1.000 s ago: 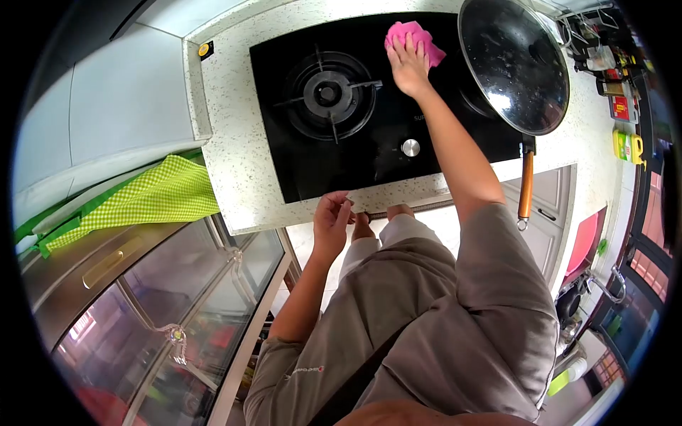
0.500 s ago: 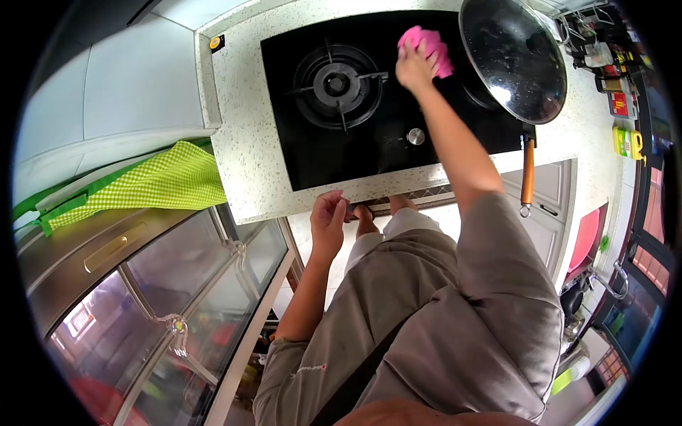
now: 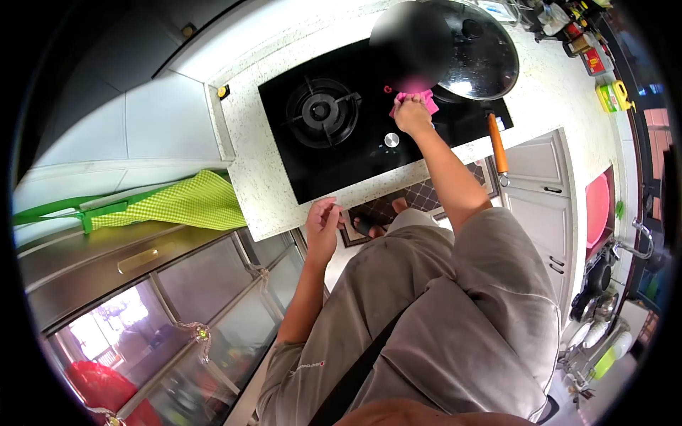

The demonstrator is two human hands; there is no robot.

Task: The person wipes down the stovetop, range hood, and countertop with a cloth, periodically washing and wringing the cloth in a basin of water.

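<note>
The pink cloth [image 3: 428,100], soft and crumpled into folds, lies on the glossy black cooktop [image 3: 305,167], under the right hand [image 3: 412,113]. The right fingers are bent down and close together over the cloth, keeping hold of it against the flat surface. The left hand [image 3: 323,219] hangs by the front edge of the worktop [image 3: 266,206], its fingers loosely curled, a little apart from the thumb and bare as far as shows. The worktop is pale with dark speckles. The burner [image 3: 321,111] is a dark metal ring with straight prongs; near it sits a round, silvery knob [image 3: 391,140]. A domed glass lid [image 3: 490,67] with a shiny rim covers a pan whose smooth wooden handle [image 3: 497,145] ends in a metal loop. A blurred dark patch hides part of the lid and cooktop.

Compared with half a second ago, the right hand and cloth have come forward from the rear of the cooktop, closer to the knob. The view has swung, showing more of the diamond-patterned mat [image 3: 426,195]. The left hand keeps its curled pose.
</note>
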